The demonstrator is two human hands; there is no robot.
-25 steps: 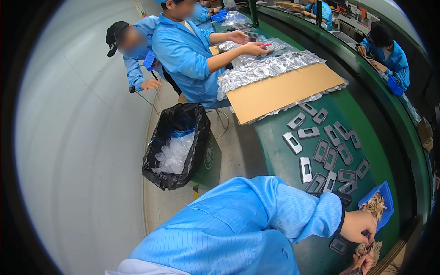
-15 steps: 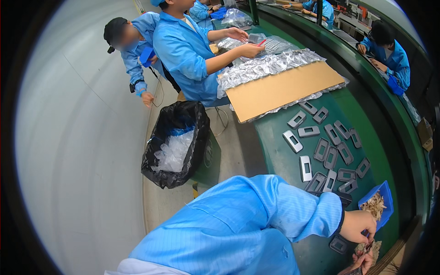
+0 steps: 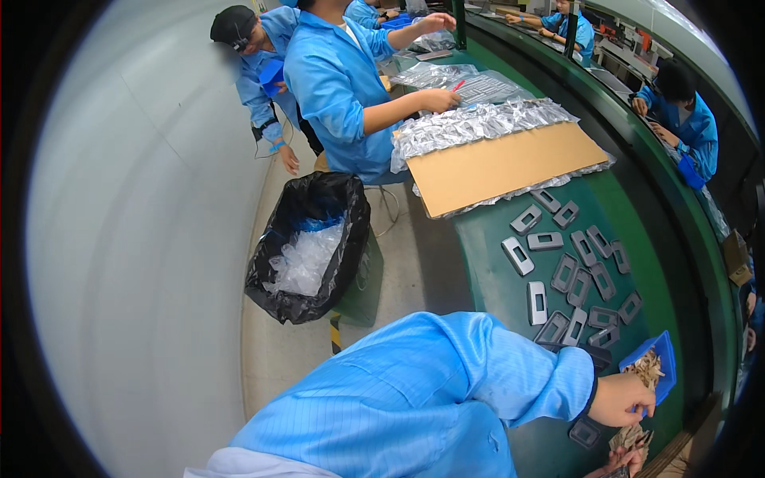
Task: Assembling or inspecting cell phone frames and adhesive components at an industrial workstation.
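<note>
My left hand (image 3: 621,400), at the end of a blue sleeve, hovers at the near side of a small blue bin (image 3: 669,368) holding tan, flake-like pieces (image 3: 647,368). Its thumb and fingers are pinched together; whatever is between them is too small to make out. Just below it, my right hand (image 3: 628,460) shows only in part at the lower edge, with fingers curled near a dark edge of something I cannot make out. A clump of tan pieces (image 3: 629,436) sits between the two hands. One dark grey frame (image 3: 585,432) lies beside my left wrist.
Several grey rectangular frames (image 3: 545,240) with windows lie on the green table (image 3: 494,271). Beyond are a cardboard sheet (image 3: 510,163) on silvery wrap and a co-worker (image 3: 331,80). A black-lined waste bin (image 3: 351,199) stands left; another co-worker (image 3: 685,111) sits across.
The view has shifted slightly. My left fingertips have come away from my right hand's fingers and the dark bit there, toward the blue bin. The nearest co-worker's far hand has lifted outward.
</note>
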